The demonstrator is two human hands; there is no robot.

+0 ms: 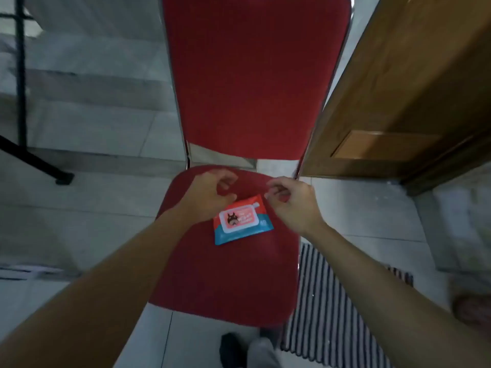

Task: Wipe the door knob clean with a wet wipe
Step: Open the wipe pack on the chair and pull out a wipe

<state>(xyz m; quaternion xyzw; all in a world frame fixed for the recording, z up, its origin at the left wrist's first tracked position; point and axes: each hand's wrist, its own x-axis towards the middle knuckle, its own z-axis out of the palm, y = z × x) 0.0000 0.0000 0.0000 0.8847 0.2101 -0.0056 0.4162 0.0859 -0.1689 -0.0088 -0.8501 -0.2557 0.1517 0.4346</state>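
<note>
A flat pack of wet wipes (243,222), orange-red and blue with a white lid flap, lies on the seat of a red chair (225,277). My left hand (210,193) hovers just above the pack's upper left corner, fingers curled and apart, holding nothing. My right hand (293,201) hangs over the pack's upper right corner, fingers bent with nothing between them. Neither hand visibly touches the pack. A brown wooden door (403,96) stands open at the right; its knob is out of view.
The chair's red backrest (255,75) rises straight ahead. A striped mat (332,301) lies on the tiled floor at the lower right. A black metal stand leg (32,158) is at the left. My foot (255,349) shows below the seat.
</note>
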